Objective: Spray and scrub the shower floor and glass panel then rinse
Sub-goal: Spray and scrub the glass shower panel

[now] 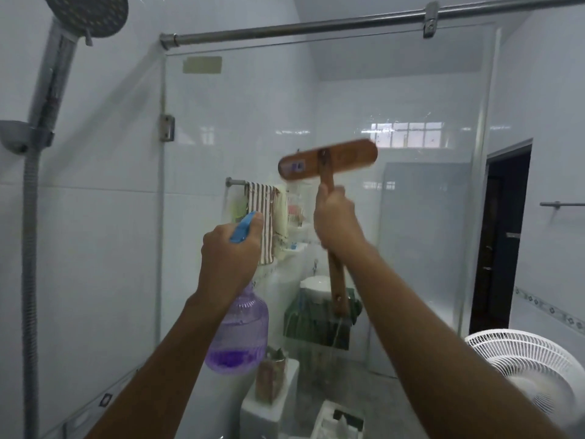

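The clear glass panel [421, 90] stands straight ahead, framed by a steel rail on top. My left hand [228, 258] is raised and wrapped around the blue trigger head of a purple spray bottle [237, 337], which holds a little purple liquid and points at the glass. My right hand [337, 217] grips the wooden handle of a scrub brush [329, 160]. Its long wooden head lies flat against the glass at chest height, tilted slightly up to the right and blurred. The shower floor is out of sight.
A shower head [91, 14] and ribbed hose [30, 248] hang on the tiled wall at left. Behind the glass are a striped towel [264, 223] on a bar, a toilet tank [272, 407] and a green box [319, 324]. A white fan [528, 372] stands at lower right, beside a dark doorway [503, 236].
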`<action>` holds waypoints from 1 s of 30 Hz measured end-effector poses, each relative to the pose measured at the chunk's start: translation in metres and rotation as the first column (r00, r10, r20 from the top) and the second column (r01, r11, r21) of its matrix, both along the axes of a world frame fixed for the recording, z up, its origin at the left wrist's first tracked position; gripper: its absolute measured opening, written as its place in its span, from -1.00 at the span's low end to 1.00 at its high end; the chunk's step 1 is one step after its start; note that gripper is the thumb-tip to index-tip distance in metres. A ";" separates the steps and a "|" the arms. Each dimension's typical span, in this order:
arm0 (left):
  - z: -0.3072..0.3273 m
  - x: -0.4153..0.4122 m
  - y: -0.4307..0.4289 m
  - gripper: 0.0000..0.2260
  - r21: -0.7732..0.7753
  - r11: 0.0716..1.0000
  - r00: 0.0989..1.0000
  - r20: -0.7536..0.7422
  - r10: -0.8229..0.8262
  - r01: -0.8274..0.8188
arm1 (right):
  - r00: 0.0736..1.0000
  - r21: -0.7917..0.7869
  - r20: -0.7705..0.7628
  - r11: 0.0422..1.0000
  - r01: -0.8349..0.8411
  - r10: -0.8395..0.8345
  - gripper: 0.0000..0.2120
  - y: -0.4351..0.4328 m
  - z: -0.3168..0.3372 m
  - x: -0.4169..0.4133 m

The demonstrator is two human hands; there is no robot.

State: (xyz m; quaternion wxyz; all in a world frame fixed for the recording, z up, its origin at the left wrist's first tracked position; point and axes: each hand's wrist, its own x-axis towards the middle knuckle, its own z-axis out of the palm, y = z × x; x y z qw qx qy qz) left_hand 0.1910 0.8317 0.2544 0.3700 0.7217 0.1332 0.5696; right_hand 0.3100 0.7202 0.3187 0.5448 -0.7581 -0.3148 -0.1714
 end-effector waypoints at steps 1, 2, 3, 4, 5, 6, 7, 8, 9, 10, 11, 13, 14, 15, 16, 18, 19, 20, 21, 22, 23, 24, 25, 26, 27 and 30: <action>0.000 0.002 0.001 -0.64 -0.010 1.000 1.000 -0.009 0.011 -0.011 | 1.000 0.000 0.013 1.000 0.016 -0.016 -0.61 0.001 0.024 0.002; 0.001 0.005 0.002 -0.65 -0.023 1.000 1.000 -0.012 0.017 -0.018 | 0.999 -0.003 0.017 1.000 0.028 -0.028 -0.59 0.002 0.040 0.003; 0.001 0.007 0.003 -0.65 -0.035 0.999 1.000 -0.011 0.018 -0.019 | 1.000 -0.003 0.015 1.000 0.024 -0.024 -0.57 0.004 0.046 0.004; 0.000 0.007 0.003 -0.65 -0.044 0.999 1.000 -0.010 0.017 -0.018 | 1.000 -0.007 0.009 1.000 0.012 -0.012 -0.58 0.005 0.040 0.000; -0.001 0.008 0.004 -0.64 -0.047 0.999 1.000 -0.008 0.017 -0.017 | 1.000 -0.015 0.001 1.000 -0.003 0.003 -0.61 0.006 0.024 -0.002; -0.002 0.007 0.005 -0.63 -0.044 0.999 1.000 -0.004 0.017 -0.017 | 1.000 -0.035 0.000 0.999 -0.013 0.013 -0.64 0.008 -0.003 -0.006; -0.004 0.006 0.006 -0.62 -0.038 0.999 1.000 -0.001 0.020 -0.020 | 1.000 -0.054 -0.001 0.998 -0.026 0.026 -0.66 0.010 -0.036 -0.007; -0.006 0.005 0.008 -0.61 -0.031 0.999 1.000 -0.003 0.026 -0.026 | 0.998 -0.066 -0.027 0.996 -0.053 0.051 -0.69 0.009 -0.070 -0.012; -0.008 0.003 0.009 -0.61 -0.028 0.999 1.000 -0.007 0.029 -0.029 | 0.993 -0.065 -0.083 0.994 -0.090 0.085 -0.73 0.006 -0.100 -0.018; -0.010 0.002 0.012 -0.60 -0.029 0.999 0.999 -0.011 0.036 -0.037 | 0.986 -0.060 -0.134 0.992 -0.113 0.105 -0.75 0.003 -0.121 -0.023; -0.011 0.001 0.013 -0.58 -0.035 0.999 0.999 -0.017 0.039 -0.039 | 0.980 -0.054 -0.162 0.991 -0.125 0.114 -0.76 0.001 -0.134 -0.025; -0.011 0.003 0.015 -0.55 -0.070 0.997 0.999 -0.045 0.026 -0.029 | 0.982 -0.043 -0.151 0.992 -0.118 0.110 -0.76 -0.001 -0.130 -0.022; -0.010 0.004 0.015 -0.55 -0.096 0.995 0.998 -0.059 0.008 -0.014 | 0.993 -0.043 -0.092 0.996 -0.082 0.078 -0.73 -0.003 -0.116 -0.017; -0.009 0.006 0.014 -0.56 -0.116 0.993 0.998 -0.067 -0.019 0.011 | 1.000 -0.036 -0.013 0.999 -0.017 0.017 -0.69 -0.006 -0.094 -0.008; -0.007 0.009 0.011 -0.56 -0.131 0.991 0.996 -0.071 -0.049 0.040 | 0.997 -0.010 0.053 0.998 0.055 -0.055 -0.63 -0.012 -0.066 0.002; -0.002 0.014 0.005 -0.57 -0.141 0.985 0.993 -0.060 -0.105 0.096 | 0.984 0.054 0.101 0.988 0.144 -0.149 -0.57 -0.032 -0.006 0.019; 0.001 0.018 0.001 -0.56 -0.148 0.982 0.990 -0.056 -0.129 0.119 | 0.982 0.072 0.096 0.985 0.158 -0.164 -0.57 -0.044 0.019 0.022; 0.005 0.022 -0.004 -0.56 -0.159 0.978 0.988 -0.052 -0.145 0.135 | 0.980 0.071 0.093 0.983 0.168 -0.175 -0.60 -0.055 0.035 0.023; 0.009 0.026 -0.010 -0.57 -0.170 0.973 0.985 -0.044 -0.164 0.155 | 0.979 0.059 0.096 0.983 0.173 -0.178 -0.62 -0.064 0.042 0.024; 0.014 0.032 -0.017 -0.59 -0.172 0.970 0.983 -0.033 -0.182 0.173 | 0.979 0.038 0.095 0.984 0.177 -0.179 -0.63 -0.072 0.038 0.022; 0.017 0.036 -0.024 -0.62 -0.162 0.969 0.981 -0.018 -0.194 0.189 | 0.979 0.036 0.090 0.983 0.179 -0.181 -0.62 -0.076 0.025 0.022; 0.020 0.042 -0.032 -0.63 -0.142 0.968 0.978 -0.010 -0.208 0.205 | 0.978 0.040 0.080 0.981 0.190 -0.192 -0.60 -0.080 0.004 0.025; 0.021 0.045 -0.040 -0.62 -0.128 0.967 0.975 -0.004 -0.222 0.220 | 0.978 0.049 0.074 0.980 0.194 -0.197 -0.59 -0.083 -0.022 0.029; 0.021 0.047 -0.048 -0.61 -0.118 0.962 0.969 0.006 -0.246 0.245 | 0.978 0.048 0.070 0.980 0.193 -0.196 -0.59 -0.088 -0.048 0.030; 0.020 0.051 -0.055 -0.59 -0.100 0.958 0.963 0.023 -0.269 0.270 | 0.981 0.034 0.061 0.983 0.181 -0.183 -0.60 -0.095 -0.068 0.031; 0.014 0.059 -0.068 -0.52 0.005 0.947 0.946 0.051 -0.320 0.320 | 0.987 0.017 0.038 0.988 0.153 -0.154 -0.62 -0.114 -0.074 0.031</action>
